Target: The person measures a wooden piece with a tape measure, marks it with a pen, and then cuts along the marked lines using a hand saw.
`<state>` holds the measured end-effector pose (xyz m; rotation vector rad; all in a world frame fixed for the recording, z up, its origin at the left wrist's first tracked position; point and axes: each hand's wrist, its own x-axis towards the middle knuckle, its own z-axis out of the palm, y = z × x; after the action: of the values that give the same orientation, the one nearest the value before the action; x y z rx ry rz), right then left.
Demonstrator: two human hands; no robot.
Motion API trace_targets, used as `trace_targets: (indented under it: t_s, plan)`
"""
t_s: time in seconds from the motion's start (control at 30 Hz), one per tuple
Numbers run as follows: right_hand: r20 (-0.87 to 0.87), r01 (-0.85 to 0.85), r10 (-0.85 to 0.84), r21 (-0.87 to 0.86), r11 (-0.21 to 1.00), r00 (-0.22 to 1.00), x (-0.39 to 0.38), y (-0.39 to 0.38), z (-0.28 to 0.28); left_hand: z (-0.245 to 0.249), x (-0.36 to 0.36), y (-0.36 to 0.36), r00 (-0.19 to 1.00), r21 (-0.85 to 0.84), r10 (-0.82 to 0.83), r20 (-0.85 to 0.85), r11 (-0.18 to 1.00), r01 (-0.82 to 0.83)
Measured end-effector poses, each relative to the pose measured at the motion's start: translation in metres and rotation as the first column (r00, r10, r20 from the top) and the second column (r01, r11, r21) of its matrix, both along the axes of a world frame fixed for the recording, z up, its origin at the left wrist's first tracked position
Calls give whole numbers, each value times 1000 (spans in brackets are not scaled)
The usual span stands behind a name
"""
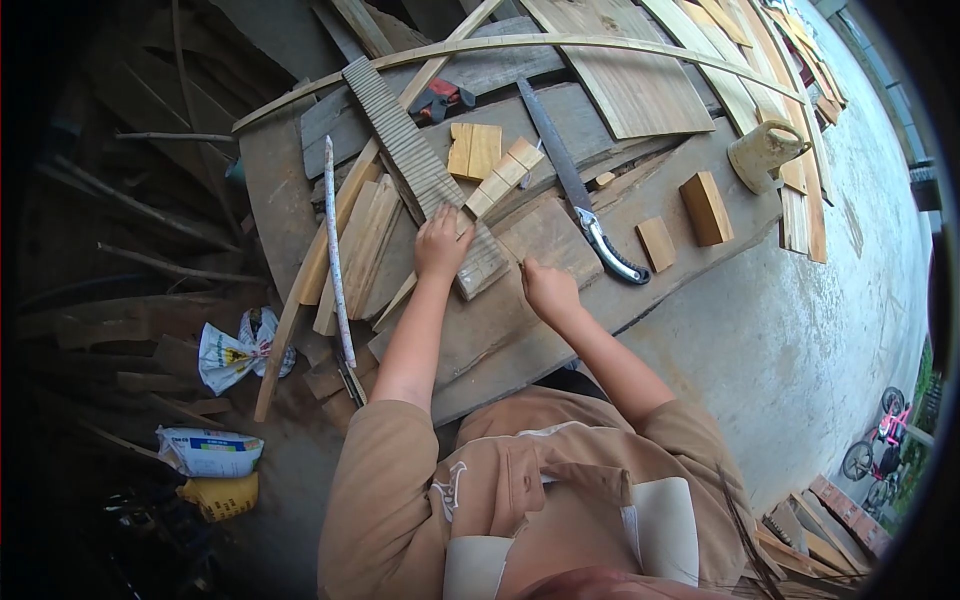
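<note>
A long grooved wooden board [405, 140], its face crossed by many parallel lines, lies slantwise over the bench. My left hand [443, 243] is closed over its near part, fingers pressing on the board and a small notched wood block [505, 178] close beyond the fingertips. To the right of the board's near end, my right hand [549, 290] is closed in a pinch around a thin stick-like thing [512, 254], which points toward the board; I cannot tell its kind. A hand saw [562, 150] with a grey-black handle lies right of my hands.
On the wooden bench [475, 365] are wood blocks [706, 208], a smaller block [656, 244], a yellowish block [474, 150] and a beige plastic container [765, 155]. A long curved strip [560, 40] crosses the far side. A white speckled rod [335, 240] lies left.
</note>
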<state>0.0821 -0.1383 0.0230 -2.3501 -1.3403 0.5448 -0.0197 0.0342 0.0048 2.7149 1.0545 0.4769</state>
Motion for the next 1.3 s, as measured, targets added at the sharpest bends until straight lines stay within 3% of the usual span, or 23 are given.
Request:
trace_targets:
  t_s: [0.17,0.5,0.73,0.83,1.13,1.2,1.3]
  plan:
    - [15,4,-2,-122,992,1000,0,-56,28,-2,0,1,999,-63,6,-34,998,-8]
    - [-13,-34,34,36,999,999,7,82,6,-2,-1,1,1000,-36,-3,-16,999,2]
    - [-20,-11,7,-182,983,1000,0,-28,16,-3,-1,0,1000,6,-8,-20,1000,8]
    - [-36,-34,26,-244,969,999,0,-38,30,-5,-3,1,999,17,-23,-38,1000,23]
    - [-56,-58,56,-26,998,997,10,72,5,-4,-1,0,1000,10,1,-5,1000,-1]
    - [-52,-64,64,4,998,997,12,68,2,-5,-1,1,1000,21,-14,4,1000,14]
    - [-46,-94,90,-96,991,995,18,26,6,-4,-1,1,1000,20,-7,11,1000,7]
